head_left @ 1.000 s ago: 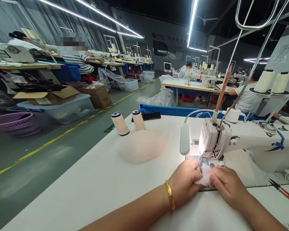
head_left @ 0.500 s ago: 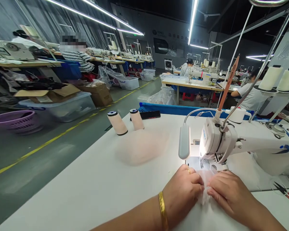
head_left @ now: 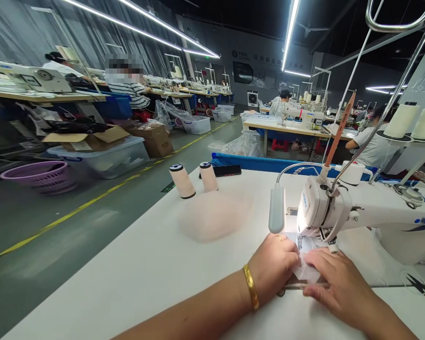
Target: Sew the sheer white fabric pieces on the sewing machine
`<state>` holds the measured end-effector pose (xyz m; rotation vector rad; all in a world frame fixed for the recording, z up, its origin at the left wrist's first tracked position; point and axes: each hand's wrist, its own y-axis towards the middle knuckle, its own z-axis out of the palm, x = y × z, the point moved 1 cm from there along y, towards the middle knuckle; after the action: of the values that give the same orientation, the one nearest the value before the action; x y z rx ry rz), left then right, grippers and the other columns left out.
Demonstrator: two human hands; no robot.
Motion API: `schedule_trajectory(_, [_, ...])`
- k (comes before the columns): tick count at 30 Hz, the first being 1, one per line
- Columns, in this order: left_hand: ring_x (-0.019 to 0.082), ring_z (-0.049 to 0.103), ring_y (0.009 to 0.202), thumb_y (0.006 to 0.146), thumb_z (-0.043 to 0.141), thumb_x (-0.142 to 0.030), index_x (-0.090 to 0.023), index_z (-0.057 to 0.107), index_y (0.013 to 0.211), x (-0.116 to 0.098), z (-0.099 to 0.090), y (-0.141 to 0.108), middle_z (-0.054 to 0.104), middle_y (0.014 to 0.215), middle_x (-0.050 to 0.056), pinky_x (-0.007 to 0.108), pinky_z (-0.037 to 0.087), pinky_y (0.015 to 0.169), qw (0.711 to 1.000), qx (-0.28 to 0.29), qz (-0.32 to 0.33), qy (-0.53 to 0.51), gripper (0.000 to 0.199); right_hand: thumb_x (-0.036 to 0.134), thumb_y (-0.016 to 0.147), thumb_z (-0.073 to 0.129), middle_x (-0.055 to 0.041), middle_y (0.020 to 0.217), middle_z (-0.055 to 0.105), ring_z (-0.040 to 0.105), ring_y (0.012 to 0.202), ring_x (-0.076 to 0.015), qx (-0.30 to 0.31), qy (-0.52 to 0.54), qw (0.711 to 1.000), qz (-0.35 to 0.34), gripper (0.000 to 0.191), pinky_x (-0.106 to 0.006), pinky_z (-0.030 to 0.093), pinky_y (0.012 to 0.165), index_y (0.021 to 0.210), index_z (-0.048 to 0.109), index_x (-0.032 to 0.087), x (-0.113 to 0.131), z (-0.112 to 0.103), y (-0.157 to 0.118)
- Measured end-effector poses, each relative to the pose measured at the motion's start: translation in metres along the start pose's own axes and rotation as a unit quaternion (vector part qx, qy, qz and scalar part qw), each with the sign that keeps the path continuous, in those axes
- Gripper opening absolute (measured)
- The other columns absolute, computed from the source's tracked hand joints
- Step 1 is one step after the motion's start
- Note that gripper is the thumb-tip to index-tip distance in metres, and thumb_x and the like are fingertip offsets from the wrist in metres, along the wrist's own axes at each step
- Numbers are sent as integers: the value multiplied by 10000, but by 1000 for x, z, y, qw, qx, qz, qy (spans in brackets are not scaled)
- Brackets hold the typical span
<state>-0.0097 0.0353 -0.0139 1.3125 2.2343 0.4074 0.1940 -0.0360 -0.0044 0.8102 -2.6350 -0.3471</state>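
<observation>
A: What sits at the far left of the tabletop?
B: Two peach thread cones, upright near the edge, and just this side of them a loose heap of sheer peach fabric. A black phone-like object lies behind.
A: And the left hand?
B: Curled closed, its fingertips gripping the left side of a small white sheer piece.
A: Where's that piece?
B: On the bed of the lockstitch machine, at the needle area and between the hands.
A: How far along is it?
B: In position and being guided, I'd judge, partway at best. I can't make out a finished seam, so the stitching may remain, along with freeing the piece.
A: The right hand?
B: Open: fingers flat on the piece's right side, thumb spread away. Farther right, the red-handled thread snips lie unused.
</observation>
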Motion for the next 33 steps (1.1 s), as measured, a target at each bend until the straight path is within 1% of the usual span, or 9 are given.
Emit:
schedule_trajectory(2, [192, 621, 808, 896, 586, -115, -224, 743, 830, 2, 1, 1, 742, 881, 7, 352, 416, 778, 1000, 5, -13, -6, 202, 529, 948, 707, -74, 1139, 724, 680, 957, -291, -4, -14, 1000, 7, 415, -394, 505, 813, 1220, 576, 245, 2, 4, 1])
schedule_trajectory(6, [186, 633, 828, 868, 539, -75, -217, 741, 887, 7, 0, 6, 707, 866, 14, 301, 470, 780, 996, 15, -51, -78, 247, 292, 1063, 471, -83, 1018, 717, 667, 898, -278, -48, -43, 997, 28, 172, -376, 486, 727, 1145, 602, 217, -1, 17, 5])
schedule_trajectory(10, [179, 652, 875, 909, 526, -109, -206, 745, 918, 11, -3, 12, 688, 892, 18, 268, 512, 801, 981, 54, -116, -148, 240, 224, 1084, 344, -47, 900, 709, 644, 814, -241, -119, -11, 990, 79, 279, -346, 473, 699, 1049, 620, 237, -6, 19, 11])
schedule_trajectory(13, [176, 649, 858, 944, 534, -164, -204, 746, 894, 13, -4, 14, 675, 886, 18, 265, 519, 789, 974, 71, -133, -169, 222, 229, 1089, 373, -19, 967, 733, 658, 872, -221, -136, 45, 986, 87, 250, -323, 491, 756, 1084, 620, 267, -5, 14, 13])
schedule_trajectory(17, [182, 623, 830, 922, 538, -137, -209, 748, 845, 9, -5, 10, 663, 862, 31, 275, 475, 730, 986, 40, -87, -134, 235, 176, 1073, 350, -15, 943, 711, 640, 821, -214, -88, 55, 992, 72, 270, -326, 477, 750, 1060, 604, 264, -4, 9, 9])
schedule_trajectory(20, [195, 618, 851, 914, 569, -122, -210, 731, 817, 0, -6, 0, 705, 887, 33, 330, 421, 771, 997, 11, -17, -80, 209, 46, 968, 364, -31, 912, 686, 617, 802, -224, -26, 25, 999, -8, 310, -347, 447, 749, 1046, 594, 239, -1, 7, 3])
schedule_trajectory(23, [174, 620, 811, 908, 571, -74, -218, 710, 850, -8, -6, -11, 735, 857, -2, 372, 367, 833, 998, 4, 34, -52, 209, 4, 895, 438, -47, 959, 682, 605, 867, -241, -7, 11, 998, -59, 325, -358, 422, 770, 1060, 608, 227, 3, 4, -3])
schedule_trajectory(28, [147, 609, 762, 840, 569, -3, -218, 686, 847, -10, -6, -17, 747, 874, -36, 380, 324, 852, 998, 0, 56, -34, 245, -13, 858, 483, -47, 971, 679, 594, 881, -238, 4, 12, 999, -47, 345, -353, 405, 769, 1065, 626, 224, 4, 1, -4])
schedule_trajectory(33, [168, 620, 783, 833, 600, -39, -208, 690, 830, -1, -3, -14, 747, 871, -13, 393, 342, 870, 998, -1, 53, -21, 191, -28, 832, 464, -54, 973, 682, 603, 907, -244, -8, -8, 999, -37, 351, -357, 408, 769, 1028, 625, 214, 1, 4, -1])
